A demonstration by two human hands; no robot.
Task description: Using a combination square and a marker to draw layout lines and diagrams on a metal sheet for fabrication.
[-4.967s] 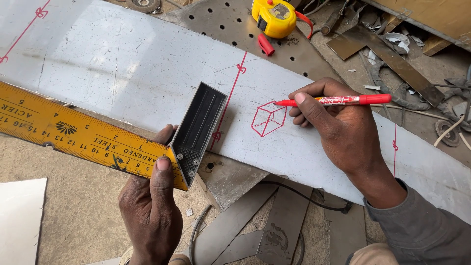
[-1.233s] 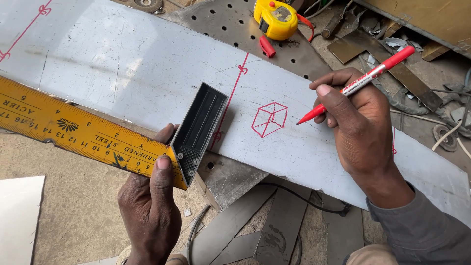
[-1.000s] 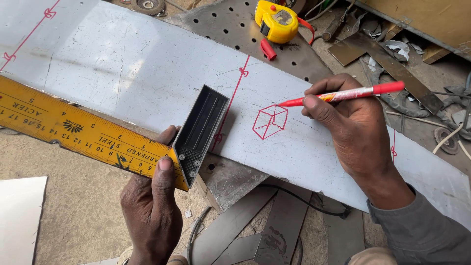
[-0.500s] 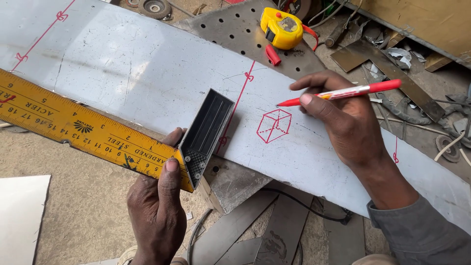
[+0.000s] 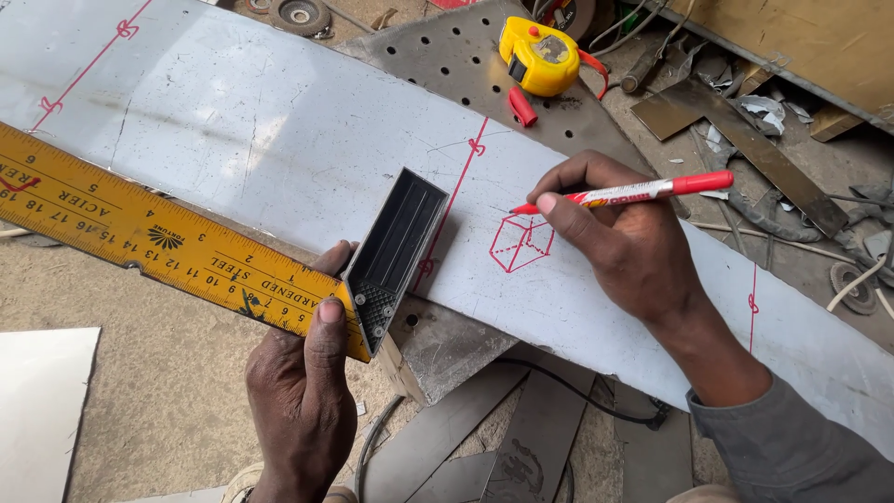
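Note:
My right hand [image 5: 622, 250] grips a red marker pen [image 5: 622, 195], its tip just above a small red cube sketch [image 5: 521, 244] drawn on a long grey metal sheet [image 5: 242, 140]. My left hand [image 5: 303, 396] holds a try square by its corner, thumb on the yellow ruler blade [image 5: 154, 237]; the square's black stock [image 5: 396, 256] lies on the sheet's near edge beside a red drawn line [image 5: 453, 200]. More red lines cross the sheet at the far left and far right.
A yellow tape measure [image 5: 540, 54] and a red marker cap [image 5: 522, 105] lie on a perforated steel plate [image 5: 447, 65] behind the sheet. Metal scraps, strips and cables litter the right side and the ground below. A white panel [image 5: 37, 410] sits lower left.
The marker tip went from the cube sketch's right side to its top edge, the pen now lying flatter. The left hand and square kept their place; the view shifted a little.

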